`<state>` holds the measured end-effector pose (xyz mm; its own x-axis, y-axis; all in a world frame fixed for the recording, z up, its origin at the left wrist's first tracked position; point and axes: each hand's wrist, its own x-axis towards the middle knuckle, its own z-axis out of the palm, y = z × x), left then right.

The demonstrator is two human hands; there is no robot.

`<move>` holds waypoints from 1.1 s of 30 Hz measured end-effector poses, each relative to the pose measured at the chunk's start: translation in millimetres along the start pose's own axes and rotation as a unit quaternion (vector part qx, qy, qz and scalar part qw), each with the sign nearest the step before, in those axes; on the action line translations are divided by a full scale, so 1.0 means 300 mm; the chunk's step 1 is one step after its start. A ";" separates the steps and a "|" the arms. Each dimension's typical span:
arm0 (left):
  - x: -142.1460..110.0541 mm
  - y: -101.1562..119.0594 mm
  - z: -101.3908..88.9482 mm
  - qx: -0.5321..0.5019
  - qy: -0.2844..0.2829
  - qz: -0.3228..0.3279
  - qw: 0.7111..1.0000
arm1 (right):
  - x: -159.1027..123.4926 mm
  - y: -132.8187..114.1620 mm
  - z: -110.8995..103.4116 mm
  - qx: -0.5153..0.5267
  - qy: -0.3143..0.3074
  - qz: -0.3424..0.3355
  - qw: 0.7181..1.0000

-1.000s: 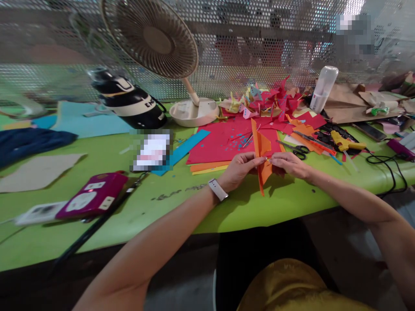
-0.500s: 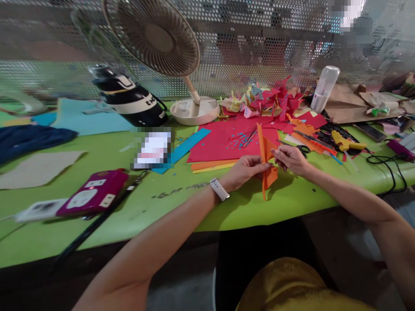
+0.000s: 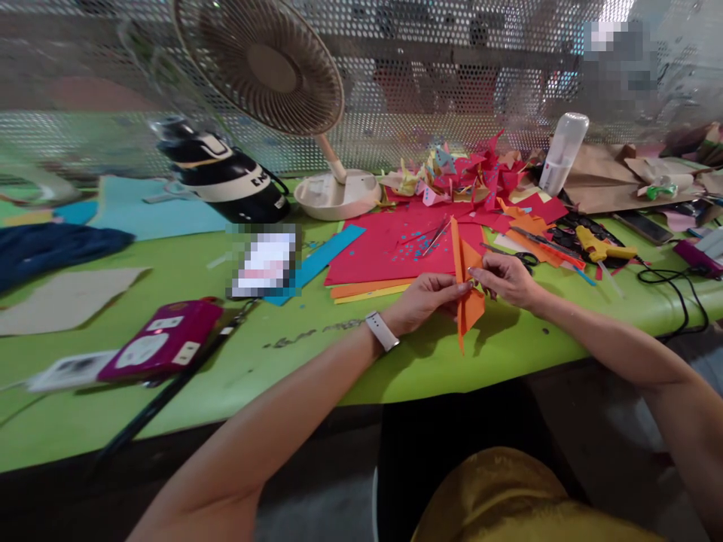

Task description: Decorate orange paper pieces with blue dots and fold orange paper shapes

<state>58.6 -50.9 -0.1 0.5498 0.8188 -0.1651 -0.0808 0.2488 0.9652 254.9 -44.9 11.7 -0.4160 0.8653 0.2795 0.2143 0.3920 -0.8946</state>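
Between my hands stands a folded piece of orange paper [image 3: 468,309], upright and creased into pointed flaps, just above the green table [image 3: 316,369]. My left hand [image 3: 430,299] pinches its middle from the left, thumb on top. Fingers of my right hand [image 3: 507,280] are closed at the paper's right side, pressing a flap near the centre; the fingertips partly hide it. Just behind lie red paper sheets [image 3: 367,252] with small blue bits and a pair of tweezers on them. Black-handled scissors [image 3: 526,260] rest beyond my right hand.
A heap of folded paper shapes [image 3: 480,173] lies at the back, beside a tilted fan [image 3: 339,197] and a black bottle [image 3: 242,184]. To the right are a yellow glue gun [image 3: 604,248] and its cable. At left are a phone [image 3: 265,260] and a purple power strip [image 3: 163,339].
The orange paper has shifted slightly right and turned more edge-on. My right hand came off the paper's centre, lifted a little, and now touches its right side; my left keeps its pinch.
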 end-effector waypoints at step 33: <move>0.009 0.035 0.006 -0.048 0.137 0.094 0.985 | -0.021 0.025 -0.019 -0.342 -0.068 -0.303 0.887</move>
<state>60.8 -47.0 10.0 0.2734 0.9607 -0.0470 -0.2441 0.1166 0.9627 264.1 -45.5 5.2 -0.7305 0.4036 0.5509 0.3818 0.9102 -0.1604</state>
